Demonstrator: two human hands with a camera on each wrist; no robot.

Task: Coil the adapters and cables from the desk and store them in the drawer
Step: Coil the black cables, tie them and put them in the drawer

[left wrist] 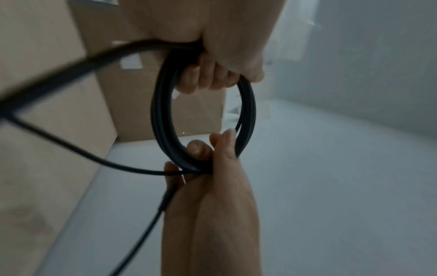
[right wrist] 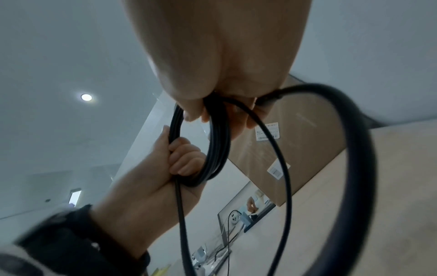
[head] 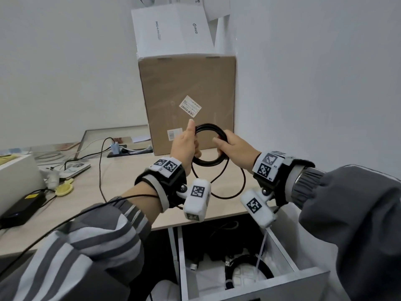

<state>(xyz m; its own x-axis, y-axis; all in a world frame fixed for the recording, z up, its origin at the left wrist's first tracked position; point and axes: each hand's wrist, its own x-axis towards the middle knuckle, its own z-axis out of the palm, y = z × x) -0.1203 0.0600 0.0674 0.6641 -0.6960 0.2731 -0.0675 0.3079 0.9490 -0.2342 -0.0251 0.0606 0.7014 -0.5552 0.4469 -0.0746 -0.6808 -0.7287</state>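
Both hands up at frame centre in the head view, above the desk (head: 121,170), holding one black cable (head: 209,162) wound into a ring of several turns.

Left hand (head: 186,146): fingers curled through the ring, gripping its left side; thumb points straight up alongside the coil. The right wrist view confirms it: four fingers (right wrist: 187,158) wrapped around the bundled strands.

Right hand (head: 235,148): fingers clenched around the ring's right side. In the left wrist view this hand sits at the top of the frame, fingers (left wrist: 208,76) hooked through the coil.

Not all cable is wound. One loose loop hangs below the ring, between the two wrists, dipping toward the desk's front edge. A further black strand runs from the left wrist area down toward the lower left of the frame, across the striped sleeve (head: 104,235). Whether that strand is the same cable, cannot tell.

Drawer (head: 282,283) is open at the lower right of the head view, under the desk edge. Inside: at least one coiled black cable plus white items, details too dark to sort.

Behind the hands: brown cardboard box (head: 188,83) with a white box (head: 171,31) stacked on top. Black power brick (head: 21,208) lies at the left edge of the desk, with a power strip (head: 130,151) further back by the wall.
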